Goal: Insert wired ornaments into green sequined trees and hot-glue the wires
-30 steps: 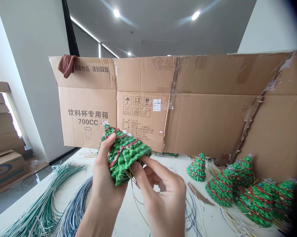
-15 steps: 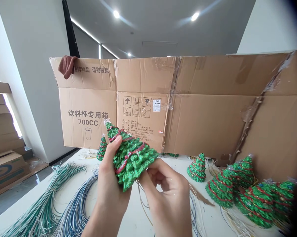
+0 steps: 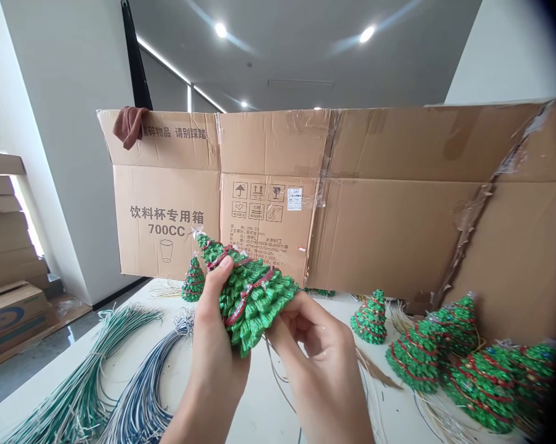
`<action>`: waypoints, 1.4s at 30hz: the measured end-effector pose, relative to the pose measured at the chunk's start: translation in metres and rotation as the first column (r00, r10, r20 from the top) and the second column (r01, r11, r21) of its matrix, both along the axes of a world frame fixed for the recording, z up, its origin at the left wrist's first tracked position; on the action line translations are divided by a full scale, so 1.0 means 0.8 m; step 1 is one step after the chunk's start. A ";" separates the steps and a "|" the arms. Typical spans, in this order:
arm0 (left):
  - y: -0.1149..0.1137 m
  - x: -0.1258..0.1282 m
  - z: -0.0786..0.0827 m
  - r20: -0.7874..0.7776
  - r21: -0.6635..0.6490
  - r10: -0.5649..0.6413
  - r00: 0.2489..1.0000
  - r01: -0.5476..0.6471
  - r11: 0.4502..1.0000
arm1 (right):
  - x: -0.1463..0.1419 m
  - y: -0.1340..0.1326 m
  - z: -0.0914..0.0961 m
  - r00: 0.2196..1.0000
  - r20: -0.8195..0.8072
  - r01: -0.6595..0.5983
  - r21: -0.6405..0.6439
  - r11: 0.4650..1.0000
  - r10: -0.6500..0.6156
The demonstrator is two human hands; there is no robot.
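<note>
My left hand [image 3: 217, 345] is wrapped round a small green glitter Christmas tree with red garland [image 3: 245, 290], held up over the white table [image 3: 254, 413] and tilted with its tip pointing up-left. My right hand [image 3: 319, 357] is closed at the tree's base, fingers pinching its lower edge where thin pale wires [image 3: 278, 376] hang out. Several more green trees stand on the table to the right [image 3: 486, 382], and one small tree [image 3: 193, 280] stands behind my left hand.
A large flattened cardboard box [image 3: 380, 203] stands upright across the back of the table, a brown cloth [image 3: 129, 123] draped on its left corner. Bundles of green-white cables [image 3: 74, 388] and blue-white cables [image 3: 143, 394] lie at left. Stacked cartons [image 3: 5, 246] sit on the floor far left.
Both hands and the held tree have drifted slightly right. The small tree behind my left hand has come into view. My right fingers have shifted closer in under the tree's base.
</note>
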State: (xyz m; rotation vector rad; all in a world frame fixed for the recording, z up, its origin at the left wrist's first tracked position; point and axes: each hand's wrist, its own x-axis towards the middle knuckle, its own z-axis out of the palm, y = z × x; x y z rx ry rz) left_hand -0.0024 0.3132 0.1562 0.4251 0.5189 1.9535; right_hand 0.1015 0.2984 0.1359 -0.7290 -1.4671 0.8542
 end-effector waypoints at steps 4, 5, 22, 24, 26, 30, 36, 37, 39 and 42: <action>-0.001 0.000 0.000 0.010 0.027 -0.009 1.000 0.009 1.000 | -0.003 0.006 -0.002 0.998 -0.057 0.021 0.067 0.998 -0.018; -0.002 0.000 0.000 0.007 0.027 -0.007 1.000 0.007 1.000 | -0.004 0.007 -0.004 0.997 -0.073 0.014 0.063 0.998 -0.009; -0.008 0.012 0.001 0.026 0.020 -0.010 1.000 0.009 1.000 | -0.011 0.007 -0.020 0.980 -0.190 0.054 -0.068 0.996 -0.066; -0.009 0.012 0.001 0.019 0.018 -0.007 1.000 0.007 1.000 | -0.009 0.008 -0.020 0.984 -0.167 0.061 -0.041 0.997 -0.068; -0.010 0.013 0.000 0.014 0.022 -0.008 1.000 0.007 1.000 | -0.008 0.007 -0.019 0.989 -0.139 0.054 -0.021 0.998 -0.057; -0.011 0.013 -0.001 0.019 0.024 -0.026 0.999 0.026 0.999 | -0.004 0.004 -0.015 0.993 -0.117 0.023 -0.029 0.999 -0.026; -0.007 0.015 0.000 0.035 0.027 0.005 0.999 -0.006 1.000 | -0.003 -0.003 -0.005 0.984 -0.177 -0.020 -0.099 0.995 0.002; -0.007 0.016 0.000 0.038 0.026 0.015 0.999 -0.016 1.000 | -0.003 -0.003 -0.004 0.984 -0.180 -0.026 -0.106 0.994 0.006; -0.007 0.017 0.000 0.044 0.019 0.036 0.998 -0.037 0.999 | -0.002 -0.002 -0.003 0.982 -0.188 -0.037 -0.110 0.993 0.015; -0.008 0.020 -0.001 0.028 0.010 0.052 0.998 -0.052 0.999 | -0.002 -0.001 -0.004 0.978 -0.209 -0.048 -0.107 0.993 0.025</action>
